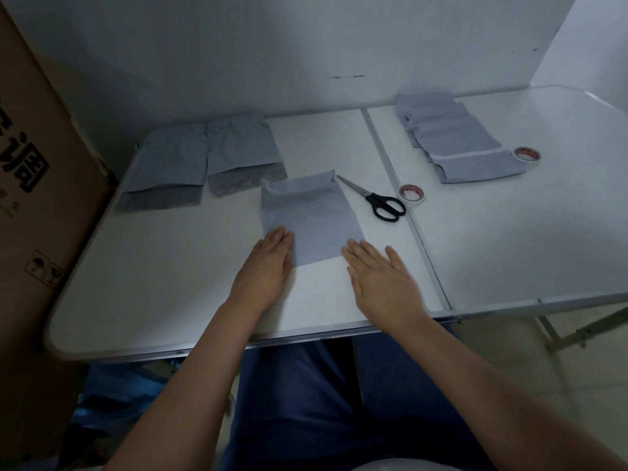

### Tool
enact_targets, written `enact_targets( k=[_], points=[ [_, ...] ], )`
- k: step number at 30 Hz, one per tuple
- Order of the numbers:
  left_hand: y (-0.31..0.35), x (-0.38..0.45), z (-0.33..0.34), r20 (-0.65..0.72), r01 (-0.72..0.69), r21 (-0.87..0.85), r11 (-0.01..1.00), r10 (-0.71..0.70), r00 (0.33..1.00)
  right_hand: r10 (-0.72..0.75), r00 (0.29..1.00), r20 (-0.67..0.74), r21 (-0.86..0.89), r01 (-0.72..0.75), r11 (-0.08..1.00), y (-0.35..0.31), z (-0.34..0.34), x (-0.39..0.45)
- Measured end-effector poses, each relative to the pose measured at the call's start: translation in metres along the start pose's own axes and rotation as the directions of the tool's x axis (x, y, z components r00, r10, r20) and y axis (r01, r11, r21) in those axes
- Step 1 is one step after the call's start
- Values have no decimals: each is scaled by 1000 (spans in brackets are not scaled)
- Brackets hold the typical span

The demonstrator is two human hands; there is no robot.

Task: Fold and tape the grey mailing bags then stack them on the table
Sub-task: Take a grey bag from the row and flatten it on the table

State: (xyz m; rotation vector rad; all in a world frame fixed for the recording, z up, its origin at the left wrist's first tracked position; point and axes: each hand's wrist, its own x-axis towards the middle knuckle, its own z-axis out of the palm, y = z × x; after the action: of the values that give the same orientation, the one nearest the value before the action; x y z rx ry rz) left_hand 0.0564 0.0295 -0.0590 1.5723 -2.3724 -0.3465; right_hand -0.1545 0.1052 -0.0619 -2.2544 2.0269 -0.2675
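A grey mailing bag point(311, 215) lies flat in the middle of the white table point(170, 283), its far end folded over. My left hand point(268, 266) lies flat with straight fingers on the bag's near left corner. My right hand point(377, 277) lies flat on the table, fingertips at the bag's near right corner. Two flat grey bags point(204, 158) lie side by side at the back left, dark flaps toward me. A fanned pile of grey bags point(455, 141) lies at the back right. A tape roll point(411, 194) sits by the scissors point(377, 198); a second roll point(526, 154) touches the pile.
A large cardboard box point(30, 185) stands against the table's left side. White walls close off the back and right. A seam point(404, 205) runs across the table between its two halves. My legs in blue trousers are under the near edge.
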Motion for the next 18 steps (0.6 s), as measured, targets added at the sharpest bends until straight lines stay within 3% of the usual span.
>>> enact_targets(
  k=[6,11,14,18],
  points=[
    [0,1,0,-12,-6,-4,1000,6,1000,89,995,-46,-12,-89,996,22,-4,-3],
    [0,0,1,-25,-6,-4,1000,6,1000,22,991,-129,112,-7,994,3,-16,16],
    [1,3,1,-2,11,17,1000,-11,1000,-73,993,-93,159,87,984,-19,-13,37],
    [1,3,0,23,16,34,999,-17,1000,-70,998,-1,80,70,994,-37,2,63]
  ],
)
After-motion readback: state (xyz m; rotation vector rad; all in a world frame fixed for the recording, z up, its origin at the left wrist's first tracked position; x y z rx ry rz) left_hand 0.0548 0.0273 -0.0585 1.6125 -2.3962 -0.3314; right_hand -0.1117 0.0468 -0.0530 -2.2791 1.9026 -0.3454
